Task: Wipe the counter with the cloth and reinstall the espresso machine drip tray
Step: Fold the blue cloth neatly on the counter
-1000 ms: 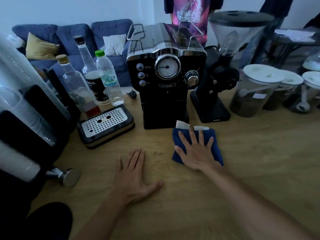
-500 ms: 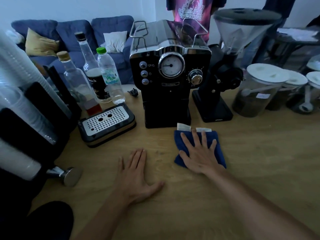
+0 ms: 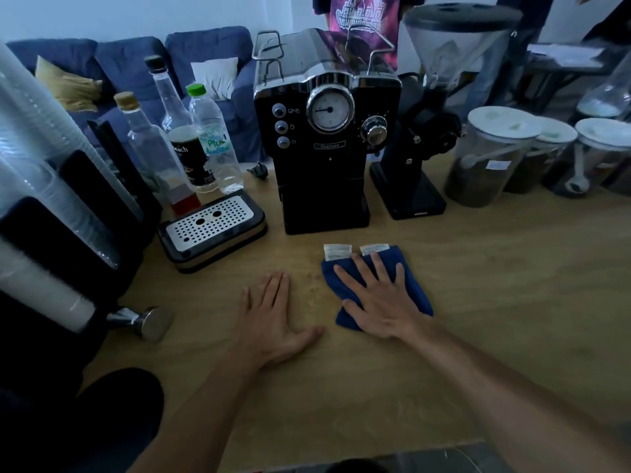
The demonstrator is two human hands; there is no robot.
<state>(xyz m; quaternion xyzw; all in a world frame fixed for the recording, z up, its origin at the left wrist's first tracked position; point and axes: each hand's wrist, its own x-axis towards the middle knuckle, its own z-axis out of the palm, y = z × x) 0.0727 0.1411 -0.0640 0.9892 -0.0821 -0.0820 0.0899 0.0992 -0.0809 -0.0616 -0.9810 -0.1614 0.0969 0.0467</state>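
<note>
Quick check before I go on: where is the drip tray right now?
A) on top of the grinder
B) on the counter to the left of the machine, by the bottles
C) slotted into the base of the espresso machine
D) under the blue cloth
B: the drip tray sits on the counter to the left of the espresso machine, just in front of the bottles, apart from the machine.

A black coffee grinder [image 3: 423, 138] stands upright. Lidded jars [image 3: 485, 165] sit just to its right. Three bottles [image 3: 211, 145] stand well to its left, with a blue sofa [image 3: 205, 49] behind them.
</note>
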